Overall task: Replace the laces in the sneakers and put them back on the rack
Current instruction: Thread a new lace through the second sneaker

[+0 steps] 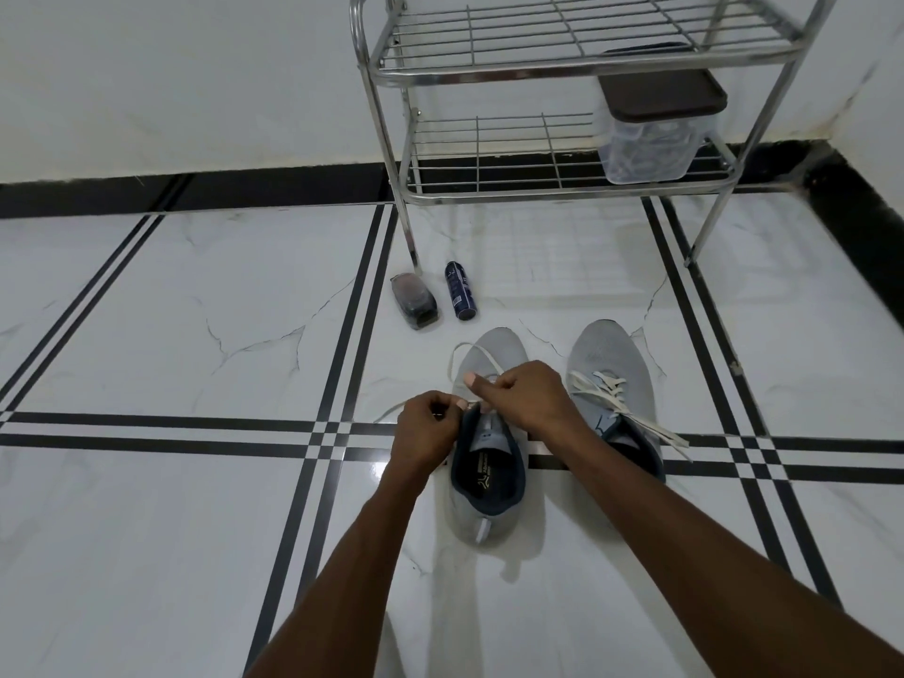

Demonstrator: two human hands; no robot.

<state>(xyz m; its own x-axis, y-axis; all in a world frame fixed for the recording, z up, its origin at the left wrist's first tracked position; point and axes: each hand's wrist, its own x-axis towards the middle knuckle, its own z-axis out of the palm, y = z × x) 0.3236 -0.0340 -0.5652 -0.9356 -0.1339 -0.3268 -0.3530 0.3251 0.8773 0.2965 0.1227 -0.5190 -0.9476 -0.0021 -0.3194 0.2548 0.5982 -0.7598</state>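
Your left hand (424,425) and right hand (526,398) pinch the lace (482,357); left sneaker (489,462) at frame centre runs lengthwise, toe toward the rack (562,71) at the top.

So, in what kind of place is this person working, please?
Probably a home, perhaps an entryway or a room corner. A metal shoe rack stands against the wall on a glossy tiled floor, and two grey sneakers sit before it, with a spray can nearby.

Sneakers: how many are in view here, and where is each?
2. One grey sneaker lies on the floor in the middle, both hands working its lace; the left hand and right hand pinch it. The other sneaker sits just right of it, loosely laced. None on the rack.
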